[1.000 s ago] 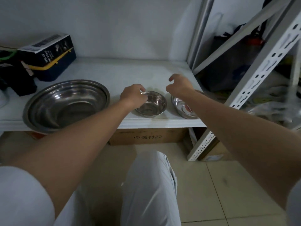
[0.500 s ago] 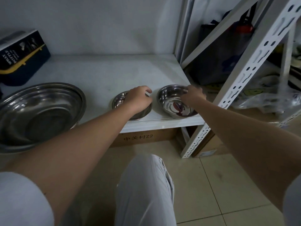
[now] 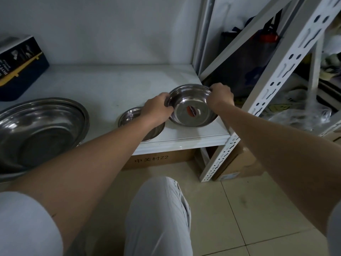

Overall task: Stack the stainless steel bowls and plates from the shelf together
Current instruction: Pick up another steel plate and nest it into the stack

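While both hands hold the plate by opposite edges, the grip looks thin: the left hand pinches the near-left rim and the right hand curls over the far-right rim, with only fingertips on smooth steel. The plate sits tilted toward the camera, its far edge raised, at the right front corner of the shelf; whether its near edge touches the board cannot be told. Just beside it to the left rests the small bowl, half hidden under the left wrist, and well apart to the left sits the big basin.

The likeliest slip comes from that tilt. If either pinch loosens, the plate may slide off the fingers and tip over the front edge, which is near, onto the tiled floor below. The left forearm lies right over the small bowl, so a sideways carry may knock or drag it toward the edge too. The slotted post stands close to the right hand, and a wide swing may clip the rim against it. Setting steel into steel off-centre may leave the stack rocking.
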Tool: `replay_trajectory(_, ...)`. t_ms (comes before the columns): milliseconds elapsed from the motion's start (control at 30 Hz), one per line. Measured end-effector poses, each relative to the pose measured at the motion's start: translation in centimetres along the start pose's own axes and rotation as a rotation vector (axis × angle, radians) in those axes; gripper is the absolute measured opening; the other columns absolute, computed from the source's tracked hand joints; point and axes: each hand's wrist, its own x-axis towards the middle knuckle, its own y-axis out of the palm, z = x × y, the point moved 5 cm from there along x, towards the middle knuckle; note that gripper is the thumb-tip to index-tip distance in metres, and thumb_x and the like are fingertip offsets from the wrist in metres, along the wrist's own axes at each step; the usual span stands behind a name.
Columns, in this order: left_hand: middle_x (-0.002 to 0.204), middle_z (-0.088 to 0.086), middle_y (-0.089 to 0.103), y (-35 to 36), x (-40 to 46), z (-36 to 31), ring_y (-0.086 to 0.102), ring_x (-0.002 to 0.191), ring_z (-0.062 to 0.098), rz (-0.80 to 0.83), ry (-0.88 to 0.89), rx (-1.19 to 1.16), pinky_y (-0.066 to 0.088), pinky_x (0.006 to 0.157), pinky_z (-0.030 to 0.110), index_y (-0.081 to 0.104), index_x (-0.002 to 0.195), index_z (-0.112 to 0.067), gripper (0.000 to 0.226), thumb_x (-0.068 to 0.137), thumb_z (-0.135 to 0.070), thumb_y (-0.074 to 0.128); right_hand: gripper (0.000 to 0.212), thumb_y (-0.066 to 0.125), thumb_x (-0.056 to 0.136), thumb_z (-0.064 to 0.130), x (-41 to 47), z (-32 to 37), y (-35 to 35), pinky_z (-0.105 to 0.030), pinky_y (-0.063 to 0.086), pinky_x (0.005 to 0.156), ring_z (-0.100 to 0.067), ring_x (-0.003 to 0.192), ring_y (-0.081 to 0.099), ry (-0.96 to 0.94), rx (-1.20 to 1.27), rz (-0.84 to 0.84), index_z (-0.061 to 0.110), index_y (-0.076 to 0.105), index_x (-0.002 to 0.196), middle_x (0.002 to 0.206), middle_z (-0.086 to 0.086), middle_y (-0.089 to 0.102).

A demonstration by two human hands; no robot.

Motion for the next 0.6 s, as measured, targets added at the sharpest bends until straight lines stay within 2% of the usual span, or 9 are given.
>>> replay_trajectory(100,0.125,0.012,0.063,-1.9,0.3,-1.2,0.057,0.116,0.032,-0.117,0.012,-0.061,0.043,0.093,0.035,0.049,0.134,-0.013,0.045,0.090,-0.019,0.051,0.032,0.053,0.090,0.003,-0.4,2.2,-2.1,-0.042,0.055,0.082,-0.031,0.095,0.063,-0.060,0.057,-0.049,0.013,0.059,0.119,0.113,-0.015,0.060)
replay_trajectory(233,0.114,0.017,0.063,-6.0,0.3,-1.0,0.060,0.105,0.035,-0.289,0.031,-0.017,0.047,0.083,0.036,0.058,0.122,-0.010,0.035,0.089,-0.017,0.047,0.058,0.050,0.093,0.002,-2.0,7.3,-4.1,-0.044,0.050,0.089,-0.036,0.113,0.054,-0.255,0.029,-0.085,0.027,0.036,0.143,0.137,-0.019,0.042)
replay_trajectory(300,0.116,0.017,0.063,-8.5,-0.3,-0.2,0.059,0.105,0.034,-0.349,0.008,0.017,0.041,0.076,0.032,0.060,0.122,-0.009,0.035,0.089,-0.013,0.048,0.065,0.050,0.091,-0.001,-2.9,10.2,-3.9,-0.046,0.050,0.090,-0.038,0.117,0.052,-0.320,-0.009,-0.083,0.029,0.032,0.146,0.141,-0.019,0.039)
replay_trajectory(433,0.114,0.014,0.065,-14.1,-2.2,2.5,0.060,0.104,0.033,-0.450,-0.053,0.109,0.037,0.073,0.032,0.061,0.116,-0.008,0.030,0.088,-0.011,0.051,0.061,0.048,0.091,0.003,-4.9,15.8,-2.7,-0.050,0.048,0.093,-0.040,0.118,0.051,-0.395,0.003,-0.049,0.029,0.035,0.145,0.137,-0.017,0.044)
replay_trajectory(600,0.106,0.009,0.066,-20.9,-5.6,8.3,0.059,0.092,0.025,-0.521,-0.191,0.147,0.039,0.071,0.033,0.063,0.112,-0.011,0.028,0.088,-0.016,0.051,0.053,0.045,0.088,0.009,-8.2,23.7,0.4,-0.043,0.044,0.095,-0.041,0.118,0.052,-0.522,0.068,0.056,0.022,0.045,0.139,0.130,-0.019,0.050)
